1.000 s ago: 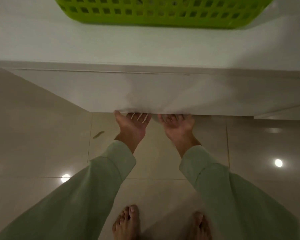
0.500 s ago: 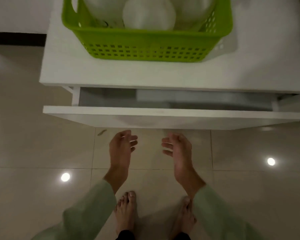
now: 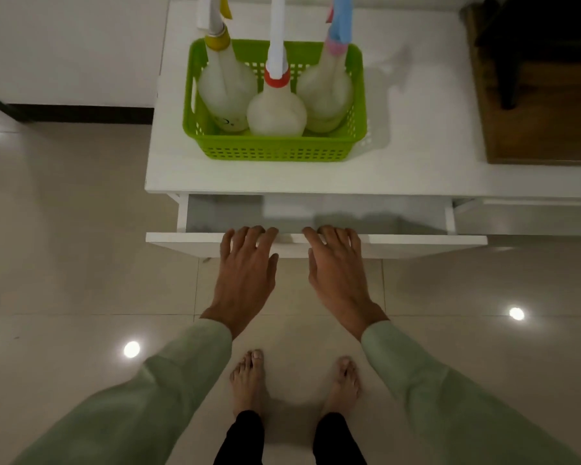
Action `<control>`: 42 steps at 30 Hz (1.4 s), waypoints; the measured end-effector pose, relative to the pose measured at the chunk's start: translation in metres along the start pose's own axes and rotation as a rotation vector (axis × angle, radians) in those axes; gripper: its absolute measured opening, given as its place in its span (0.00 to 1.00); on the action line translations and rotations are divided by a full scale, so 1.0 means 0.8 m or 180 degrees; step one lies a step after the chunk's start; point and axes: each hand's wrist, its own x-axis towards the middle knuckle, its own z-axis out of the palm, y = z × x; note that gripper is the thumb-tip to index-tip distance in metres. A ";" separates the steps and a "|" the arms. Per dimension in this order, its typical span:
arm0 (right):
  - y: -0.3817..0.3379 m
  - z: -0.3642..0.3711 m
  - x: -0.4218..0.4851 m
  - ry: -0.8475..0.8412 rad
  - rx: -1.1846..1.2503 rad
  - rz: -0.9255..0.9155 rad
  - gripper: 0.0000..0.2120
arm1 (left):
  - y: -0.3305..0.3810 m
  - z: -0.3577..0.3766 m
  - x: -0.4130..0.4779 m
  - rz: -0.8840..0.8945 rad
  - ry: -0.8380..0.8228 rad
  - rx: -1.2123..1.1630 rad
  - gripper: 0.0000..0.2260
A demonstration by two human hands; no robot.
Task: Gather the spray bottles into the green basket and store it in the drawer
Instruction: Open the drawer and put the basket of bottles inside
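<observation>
A green basket (image 3: 275, 150) stands on the white cabinet top (image 3: 416, 156). Three whitish spray bottles stand upright in it: a yellow-collared bottle (image 3: 225, 92) on the left, a red-collared bottle (image 3: 276, 112) in the middle front, a pink-and-blue-topped bottle (image 3: 327, 92) on the right. Below, the white drawer (image 3: 399, 239) is pulled partly out, and its inside looks bare. My left hand (image 3: 245, 266) and my right hand (image 3: 337, 266) lie palm down, fingers spread, with their fingertips over the top edge of the drawer front. Neither holds an object.
A brown wooden surface (image 3: 544, 105) lies on the cabinet top at the far right. Glossy beige floor tiles (image 3: 81, 263) spread left of and below the cabinet. My bare feet (image 3: 296, 380) stand in front of the drawer. A white wall with a dark skirting (image 3: 81, 112) is at the left.
The drawer went from closed to partly pulled out. My hands left its underside, turned palm down and came onto the top edge of its front. The view pulled back, showing basket and bottles.
</observation>
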 end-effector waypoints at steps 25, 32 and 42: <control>-0.040 -0.003 -0.165 -0.0545 0.0409 0.0290 0.22 | 0.033 -0.002 -0.150 -0.0255 -0.1130 0.0069 0.23; -0.044 0.002 -0.198 -0.0641 0.0407 0.0339 0.24 | 0.043 -0.004 -0.179 -0.0358 -0.1141 -0.0027 0.21; -0.045 -0.002 -0.218 -0.0878 0.0470 0.0314 0.22 | 0.047 -0.005 -0.196 -0.0476 -0.1254 -0.0076 0.19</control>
